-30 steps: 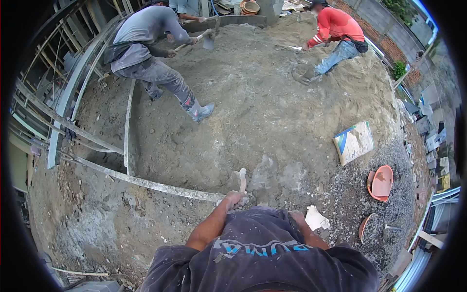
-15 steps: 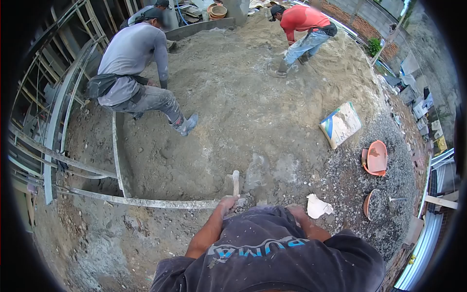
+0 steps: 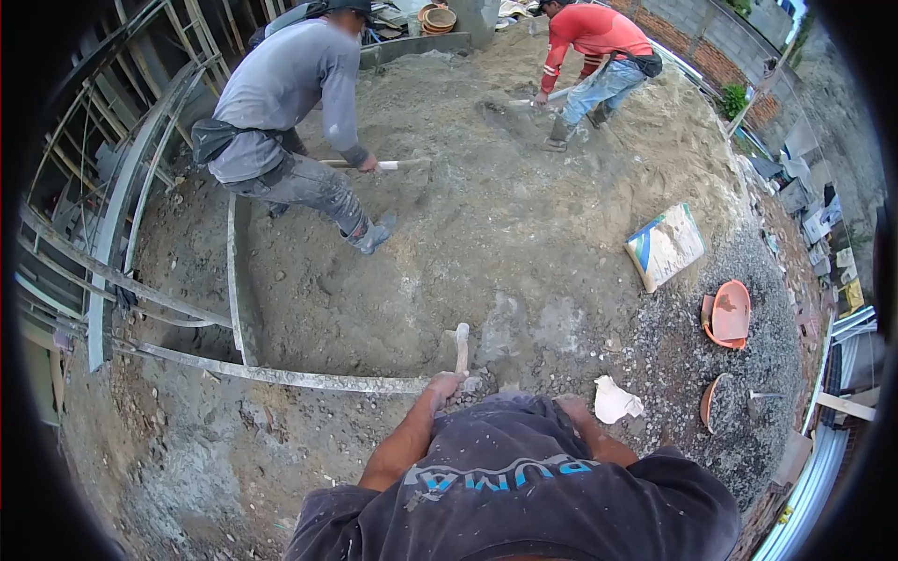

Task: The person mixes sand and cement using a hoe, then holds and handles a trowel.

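The left hand [image 3: 443, 385] is closed around a pale handle [image 3: 462, 351], its whitish end pointing to the far side, close by the near board [image 3: 309, 379]. The right hand [image 3: 572, 408] is half hidden by the dark shirt [image 3: 510, 467] (I can't tell how open it is, or whether it holds anything); a white scrap [image 3: 616, 400] lies just right of it.

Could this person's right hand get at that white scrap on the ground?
Probably yes: the white scrap lies close beside the right hand, with nothing visible between them, though the shirt partly hides that hand.
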Motion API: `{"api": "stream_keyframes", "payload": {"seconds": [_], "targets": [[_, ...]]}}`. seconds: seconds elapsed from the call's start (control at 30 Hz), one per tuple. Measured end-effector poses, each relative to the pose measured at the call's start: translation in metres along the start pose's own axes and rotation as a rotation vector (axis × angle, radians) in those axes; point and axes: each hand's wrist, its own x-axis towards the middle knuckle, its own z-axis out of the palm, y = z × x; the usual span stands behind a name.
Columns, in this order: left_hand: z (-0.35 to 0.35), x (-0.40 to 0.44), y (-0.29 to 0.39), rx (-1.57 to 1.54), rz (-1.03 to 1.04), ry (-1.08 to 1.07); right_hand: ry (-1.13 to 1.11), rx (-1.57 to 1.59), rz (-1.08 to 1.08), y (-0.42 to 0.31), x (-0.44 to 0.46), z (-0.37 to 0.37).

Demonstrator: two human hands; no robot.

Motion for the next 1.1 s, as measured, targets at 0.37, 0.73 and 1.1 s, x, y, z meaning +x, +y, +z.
{"api": "stream_keyframes", "payload": {"seconds": [0.37, 0.73, 1.1], "targets": [[-0.004, -0.001, -0.008, -0.052, 0.031, -0.036, -0.018, 0.216, -0.076, -0.035, -0.015, -0.014], [-0.003, -0.002, -0.007, -0.111, -0.035, 0.011, -0.097, -0.190, -0.124, -0.050, -0.029, -0.017], [-0.012, 0.018, -0.019, -0.090, -0.052, -0.047, -0.073, -0.291, -0.220, -0.041, -0.027, -0.010]]}}
